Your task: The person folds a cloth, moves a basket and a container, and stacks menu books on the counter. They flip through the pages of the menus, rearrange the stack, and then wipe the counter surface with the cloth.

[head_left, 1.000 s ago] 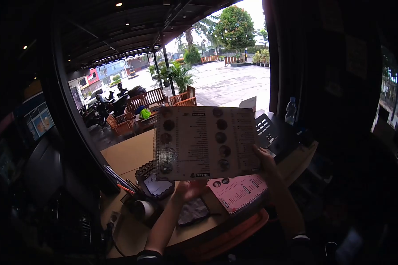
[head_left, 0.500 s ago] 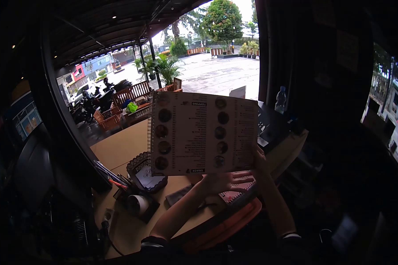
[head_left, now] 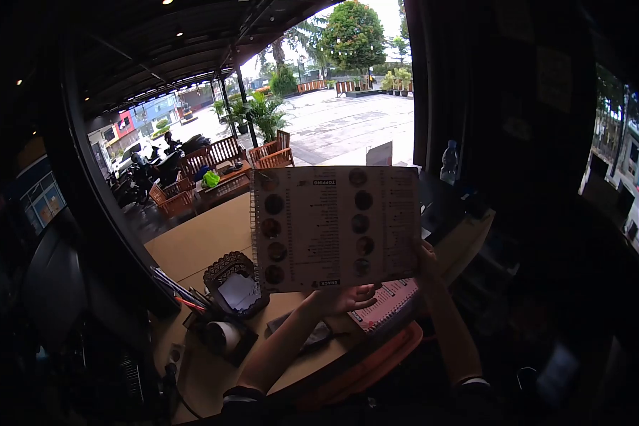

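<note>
A spiral-bound menu (head_left: 337, 231) with round food pictures and upside-down text is held up in front of me, its rings on the left side. My right hand (head_left: 426, 261) grips its lower right edge. Just under the bottom edge is my left hand (head_left: 341, 299), palm up with its fingers spread and partly hidden by the menu. Below and to the right of that hand, a second spiral-bound menu (head_left: 387, 307) with pinkish pages lies on the counter.
On the wooden counter (head_left: 192, 238) stand a dark lattice basket (head_left: 243, 295) with papers, a holder with pens (head_left: 181, 292) and a white roll (head_left: 222, 336). A plastic bottle (head_left: 449, 162) is by the window post. Wooden benches (head_left: 224, 153) are outside.
The held menu has moved slightly down and to the right, and stands straighter. My left hand has shifted a little down and left, with its fingers less stretched.
</note>
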Motion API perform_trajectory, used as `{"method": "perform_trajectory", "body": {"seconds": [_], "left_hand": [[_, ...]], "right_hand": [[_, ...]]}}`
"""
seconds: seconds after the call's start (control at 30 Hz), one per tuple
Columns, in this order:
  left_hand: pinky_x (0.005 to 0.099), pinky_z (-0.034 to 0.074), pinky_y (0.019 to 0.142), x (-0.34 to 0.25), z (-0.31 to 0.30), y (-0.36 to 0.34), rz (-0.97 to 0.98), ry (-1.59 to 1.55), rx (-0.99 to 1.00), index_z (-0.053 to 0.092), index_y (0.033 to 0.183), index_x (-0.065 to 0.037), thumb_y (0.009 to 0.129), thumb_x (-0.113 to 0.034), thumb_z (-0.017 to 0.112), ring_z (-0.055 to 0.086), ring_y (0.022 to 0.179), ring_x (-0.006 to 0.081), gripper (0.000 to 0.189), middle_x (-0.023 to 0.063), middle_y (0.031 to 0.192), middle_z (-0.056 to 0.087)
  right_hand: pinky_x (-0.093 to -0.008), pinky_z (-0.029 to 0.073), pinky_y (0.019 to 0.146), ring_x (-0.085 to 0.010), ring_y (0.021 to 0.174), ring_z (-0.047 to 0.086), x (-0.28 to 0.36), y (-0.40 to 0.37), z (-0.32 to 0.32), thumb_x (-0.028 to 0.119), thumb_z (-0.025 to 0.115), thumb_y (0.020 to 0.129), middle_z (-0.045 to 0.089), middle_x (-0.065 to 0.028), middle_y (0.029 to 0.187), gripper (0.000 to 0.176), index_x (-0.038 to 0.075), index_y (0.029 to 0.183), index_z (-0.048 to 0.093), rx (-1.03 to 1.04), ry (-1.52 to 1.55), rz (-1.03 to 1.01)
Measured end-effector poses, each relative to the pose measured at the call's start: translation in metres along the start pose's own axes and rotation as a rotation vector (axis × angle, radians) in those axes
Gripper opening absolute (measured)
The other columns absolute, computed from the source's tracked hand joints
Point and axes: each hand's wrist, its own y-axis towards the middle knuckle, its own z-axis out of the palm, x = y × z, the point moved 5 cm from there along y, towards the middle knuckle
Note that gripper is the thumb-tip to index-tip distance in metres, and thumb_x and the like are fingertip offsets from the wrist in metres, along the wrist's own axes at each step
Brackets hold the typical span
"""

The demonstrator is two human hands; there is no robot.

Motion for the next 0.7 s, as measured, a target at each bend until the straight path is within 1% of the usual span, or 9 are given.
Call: {"method": "perform_trajectory", "body": {"seconds": [0.13,0.2,0.33,0.4,0.43,0.47,0.53,0.6,0.7], "left_hand": [[0.0431,0.038,0.098,-0.004,-0.001,-0.005,0.017,-0.066,-0.024,0.033,0.129,-0.001,0.086,-0.038,0.054,0.045,0.111,0.0286,0.06,0.0193,0.12,0.041],[0.0408,0.043,0.094,-0.009,-0.013,-0.011,0.061,-0.225,-0.258,0.032,0.129,-0.001,0.087,-0.037,0.054,0.045,0.111,0.0288,0.059,0.0209,0.12,0.04],[0.0401,0.047,0.09,-0.024,-0.018,-0.016,0.117,-0.193,-0.257,0.034,0.127,0.0,0.086,-0.034,0.056,0.047,0.11,0.0297,0.057,0.0188,0.12,0.042],[0.0398,0.048,0.089,-0.051,-0.049,-0.025,0.381,-0.092,-0.206,0.038,0.124,0.0,0.085,-0.03,0.058,0.049,0.109,0.0285,0.053,0.0154,0.121,0.044],[0.0373,0.05,0.087,-0.063,-0.067,-0.034,0.499,-0.129,-0.369,0.041,0.121,-0.001,0.085,-0.027,0.059,0.052,0.106,0.0261,0.049,0.0132,0.117,0.049],[0.0329,0.052,0.081,-0.076,-0.077,-0.04,0.564,-0.297,-0.28,0.044,0.118,-0.002,0.086,-0.022,0.059,0.056,0.099,0.0218,0.041,0.0126,0.112,0.053],[0.0296,0.054,0.075,-0.122,-0.135,-0.054,0.594,-0.133,-0.029,0.049,0.111,-0.002,0.087,-0.016,0.056,0.06,0.089,0.0198,0.029,0.0108,0.102,0.058],[0.0275,0.055,0.07,-0.124,-0.082,-0.067,0.855,-0.179,-0.511,0.054,0.105,-0.003,0.089,-0.015,0.054,0.061,0.086,0.0189,0.02,0.0102,0.096,0.061],[0.0342,0.052,0.08,-0.154,-0.082,-0.077,0.931,0.056,-0.514,0.055,0.102,-0.003,0.09,-0.017,0.053,0.06,0.094,0.0213,0.019,0.0107,0.098,0.062]], "right_hand": [[-0.025,0.051,0.073,-0.0124,0.084,0.061,0.003,0.005,0.007,0.02,0.051,0.091,0.062,-0.0074,0.099,0.029,0.0,0.112,0.055,-0.003,0.017,0.021],[-0.0253,0.052,0.073,-0.0128,0.084,0.062,0.008,0.007,0.013,0.02,0.051,0.091,0.062,-0.0076,0.099,0.029,0.0,0.112,0.055,0.007,0.019,0.04],[-0.0285,0.054,0.071,-0.0156,0.085,0.062,0.013,0.013,0.01,0.019,0.051,0.091,0.062,-0.0095,0.098,0.029,-0.001,0.111,0.055,-0.03,-0.034,0.015],[-0.0304,0.054,0.071,-0.0171,0.086,0.062,0.034,0.008,0.01,0.019,0.051,0.09,0.062,-0.0102,0.099,0.03,-0.001,0.112,0.053,-0.015,0.017,0.049],[-0.0324,0.055,0.071,-0.0187,0.087,0.062,0.046,0.004,0.008,0.02,0.052,0.09,0.061,-0.0109,0.1,0.031,0.0,0.114,0.052,-0.002,0.065,0.078],[-0.0324,0.055,0.071,-0.0187,0.087,0.062,0.058,0.0,0.002,0.02,0.052,0.09,0.061,-0.0109,0.1,0.031,0.0,0.114,0.052,-0.002,0.064,0.073],[-0.0345,0.056,0.071,-0.0212,0.089,0.062,0.076,-0.008,-0.022,0.021,0.051,0.09,0.059,-0.0122,0.105,0.036,0.001,0.118,0.047,-0.123,0.061,0.106],[-0.0356,0.055,0.075,-0.0222,0.092,0.061,0.092,-0.014,-0.038,0.023,0.051,0.089,0.057,-0.0126,0.11,0.04,0.001,0.122,0.043,-0.148,0.016,0.058],[-0.0349,0.052,0.081,-0.0225,0.094,0.06,0.118,-0.03,-0.048,0.021,0.051,0.089,0.057,-0.013,0.108,0.038,-0.002,0.119,0.045,-0.199,-0.011,0.036]]}}
